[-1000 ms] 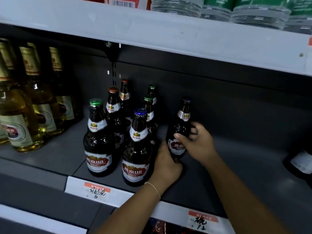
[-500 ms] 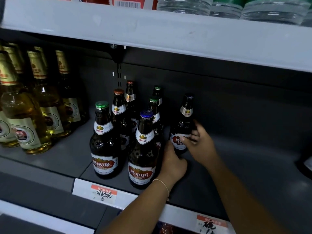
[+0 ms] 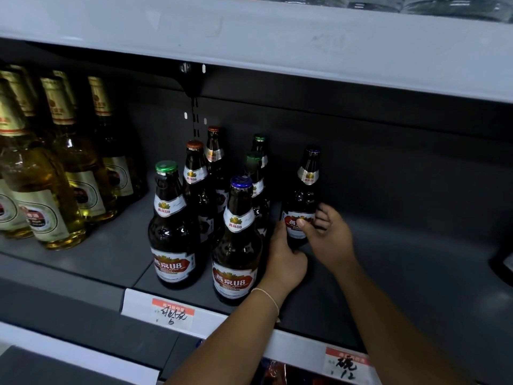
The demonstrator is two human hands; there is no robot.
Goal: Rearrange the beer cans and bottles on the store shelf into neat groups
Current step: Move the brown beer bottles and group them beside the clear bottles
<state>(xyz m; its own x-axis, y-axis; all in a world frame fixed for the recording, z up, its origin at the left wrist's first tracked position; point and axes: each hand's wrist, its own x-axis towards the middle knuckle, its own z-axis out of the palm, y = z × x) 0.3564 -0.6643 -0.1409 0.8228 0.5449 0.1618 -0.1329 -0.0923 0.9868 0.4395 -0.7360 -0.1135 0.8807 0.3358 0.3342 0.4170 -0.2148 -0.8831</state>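
Observation:
A dark brown beer bottle [image 3: 306, 190] with a dark cap stands alone, just right of a cluster of several similar brown bottles. My right hand [image 3: 330, 240] grips it, thumb across the red label and fingers curled round its right side. My left hand [image 3: 286, 259], a thin bracelet at its wrist, cups the same bottle low on its left side; its fingertips are hidden. At the front of the cluster stand a blue-capped bottle [image 3: 238, 245] and a green-capped bottle [image 3: 172, 237], with red-capped and green-capped ones behind them.
Several pale golden bottles [image 3: 50, 207] with gold foil necks fill the left of the grey shelf [image 3: 416, 273]. The upper shelf's edge [image 3: 277, 37] hangs low overhead. Price tags [image 3: 172, 315] line the front rail. A dark object [image 3: 505, 262] shows at the right edge.
Both hands have stayed on the lone bottle, which has slid slightly toward the back of the shelf. My view has shifted a little.

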